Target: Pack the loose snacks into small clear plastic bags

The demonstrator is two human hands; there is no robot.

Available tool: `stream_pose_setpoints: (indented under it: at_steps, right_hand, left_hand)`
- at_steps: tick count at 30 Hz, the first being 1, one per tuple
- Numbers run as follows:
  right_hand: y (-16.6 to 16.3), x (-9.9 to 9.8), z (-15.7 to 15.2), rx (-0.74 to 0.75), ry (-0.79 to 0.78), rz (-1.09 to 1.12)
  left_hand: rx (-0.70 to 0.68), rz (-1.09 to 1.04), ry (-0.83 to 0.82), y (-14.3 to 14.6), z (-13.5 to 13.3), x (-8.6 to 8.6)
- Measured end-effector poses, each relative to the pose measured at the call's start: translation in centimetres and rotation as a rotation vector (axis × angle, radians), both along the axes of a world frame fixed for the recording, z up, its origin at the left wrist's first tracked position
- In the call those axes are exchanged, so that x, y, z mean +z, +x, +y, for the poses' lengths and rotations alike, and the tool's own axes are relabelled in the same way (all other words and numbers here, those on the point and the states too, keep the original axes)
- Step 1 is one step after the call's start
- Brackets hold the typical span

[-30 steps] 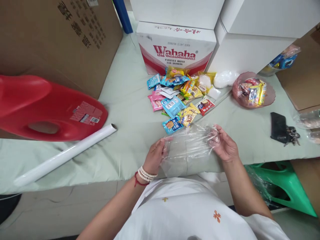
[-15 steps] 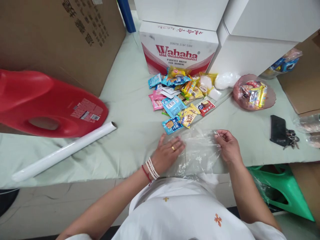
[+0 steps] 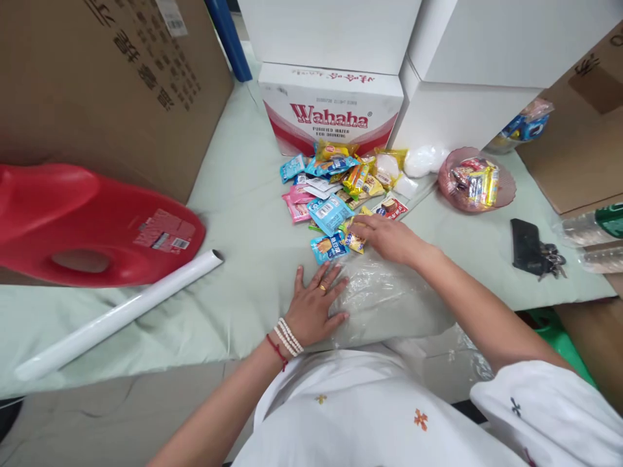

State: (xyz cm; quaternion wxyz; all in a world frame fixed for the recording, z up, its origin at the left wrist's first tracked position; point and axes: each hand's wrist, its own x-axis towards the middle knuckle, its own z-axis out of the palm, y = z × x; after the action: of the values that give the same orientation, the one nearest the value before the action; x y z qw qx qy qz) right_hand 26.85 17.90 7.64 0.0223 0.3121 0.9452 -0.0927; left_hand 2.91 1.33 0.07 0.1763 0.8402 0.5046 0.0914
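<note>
My left hand point(image 3: 316, 308) lies flat with spread fingers, on the cloth and the left edge of a clear plastic bag point(image 3: 389, 298). The bag is spread along the table's front edge. My right hand point(image 3: 387, 239) reaches over the bag, its fingers stretched out across a yellow snack packet point(image 3: 355, 242) at the front of a pile. Its thumb is hidden, and the fingers partly cover the packet. Beside that packet are a blue snack packet point(image 3: 329, 248), a light-blue packet point(image 3: 329, 214) and a red-and-white packet point(image 3: 389, 207). More small packets lie heaped behind.
A pink glass bowl point(image 3: 506, 188) of snacks stands right of the pile. A black case with keys point(image 3: 528, 250) lies farther right. A white tube point(image 3: 121, 311) and a red jug point(image 3: 92, 220) are at left. Behind the pile stands a Wahaha carton point(image 3: 331, 110) with white boxes point(image 3: 331, 32).
My right hand has let go of the plastic bag and moved forward and left onto the yellow packet. My left hand has spread its fingers. The camera view has shifted slightly.
</note>
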Motion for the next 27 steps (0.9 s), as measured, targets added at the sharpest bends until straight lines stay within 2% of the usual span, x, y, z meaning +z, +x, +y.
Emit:
stream_pose_setpoints:
  at_steps: [1,3,7,11,17,20,22,24,27]
  right_hand:
    - [-1.2,-0.1,0.4,0.057,-0.02,-0.056]
    - [-2.5,-0.3,0.7,0.079,-0.04,-0.163]
    - [-1.6,0.4,1.1,-0.069,-0.023,-0.248]
    - [-0.9,1.2,3.0,-0.175,0.041,-0.237]
    - [-1.9,-0.3,5.3,-0.064,-0.03,-0.299]
    - [-2.1,-0.5,4.7,-0.102,-0.009,-0.37]
    - [-1.9,0.0,3.8,-0.13,0.017,-0.379]
    - [-1.1,1.2,2.7,-0.166,0.038,-0.34]
    - [0.9,3.3,0.3,-0.303,0.073,-0.209]
  left_hand:
    - [-0.007,-0.003,0.0,-0.1,-0.1,-0.1]
    - [-0.008,-0.008,-0.001,-0.3,-0.1,-0.3]
    - [0.011,-0.025,-0.011,-0.3,-0.1,-0.3]
    - [0.02,-0.03,-0.009,-0.2,0.0,-0.3]
    - [0.031,-0.032,0.006,-0.3,-0.1,-0.4]
    - [0.036,-0.04,0.014,-0.3,-0.1,-0.5]
    - [0.05,-0.042,0.015,-0.3,-0.1,-0.6]
    - [0.064,-0.044,0.015,-0.2,-0.1,-0.6]
    - [0.067,-0.049,0.017,-0.2,-0.1,-0.6]
